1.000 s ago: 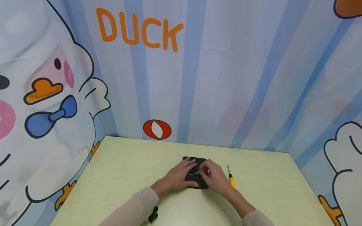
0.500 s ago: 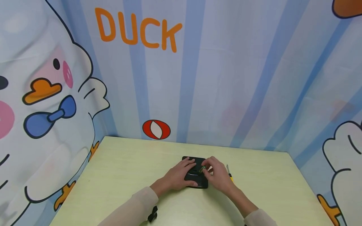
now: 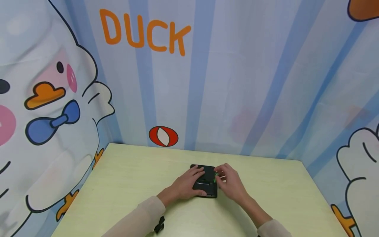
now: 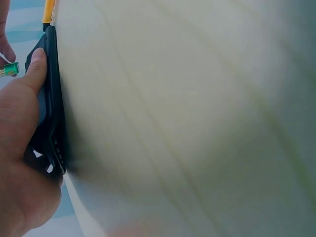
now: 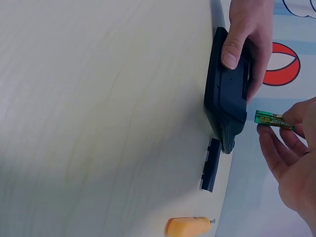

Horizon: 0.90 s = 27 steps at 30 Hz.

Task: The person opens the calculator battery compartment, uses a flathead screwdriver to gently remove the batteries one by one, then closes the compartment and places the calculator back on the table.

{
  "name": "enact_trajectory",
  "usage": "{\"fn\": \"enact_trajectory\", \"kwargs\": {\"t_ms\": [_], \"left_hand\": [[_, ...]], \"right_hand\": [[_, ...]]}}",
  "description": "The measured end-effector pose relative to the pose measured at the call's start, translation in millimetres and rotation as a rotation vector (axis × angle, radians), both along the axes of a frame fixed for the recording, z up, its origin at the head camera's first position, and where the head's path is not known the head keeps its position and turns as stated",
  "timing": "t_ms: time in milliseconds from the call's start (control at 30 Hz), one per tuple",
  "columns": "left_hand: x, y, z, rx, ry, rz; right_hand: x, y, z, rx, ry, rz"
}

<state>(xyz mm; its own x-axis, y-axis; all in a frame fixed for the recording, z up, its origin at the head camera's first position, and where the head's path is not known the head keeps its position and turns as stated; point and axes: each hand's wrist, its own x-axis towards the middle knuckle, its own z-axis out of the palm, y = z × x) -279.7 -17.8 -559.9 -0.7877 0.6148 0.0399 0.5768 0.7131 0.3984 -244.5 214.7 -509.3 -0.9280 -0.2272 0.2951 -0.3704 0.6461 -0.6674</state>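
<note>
My left hand (image 3: 186, 184) rests on a black flat-cased device (image 3: 211, 189) lying on the table, its fingers spread across the top and its thumb along the near side. In the right wrist view, that thumb presses the device's casing (image 5: 228, 94). Just off the device's right edge, my right hand (image 3: 232, 184) pinches a small green battery (image 5: 269, 119) between thumb and fingertips. The battery is lettered and sits above the table. Beside the device lies a narrow black strip like a battery cover (image 5: 211, 165).
A screwdriver with a yellow handle (image 5: 187, 227) lies on the pale table (image 3: 133, 171) to the right of the device, hidden behind my right hand in the head view. A cartoon duck curtain (image 3: 225, 82) hangs along the table's back and sides.
My right hand has moved a little right, carrying the battery from over the device to its right edge and tilting it more upright. The left hand stays in place on the device.
</note>
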Motion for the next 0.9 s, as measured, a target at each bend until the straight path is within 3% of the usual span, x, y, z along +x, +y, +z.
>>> {"fn": "enact_trajectory", "kwargs": {"t_ms": [900], "left_hand": [[-0.9, 0, -2.9, 0.010, 0.002, -0.004]], "right_hand": [[-4.7, 14, 3.2, -0.096, -0.086, -0.130]]}}
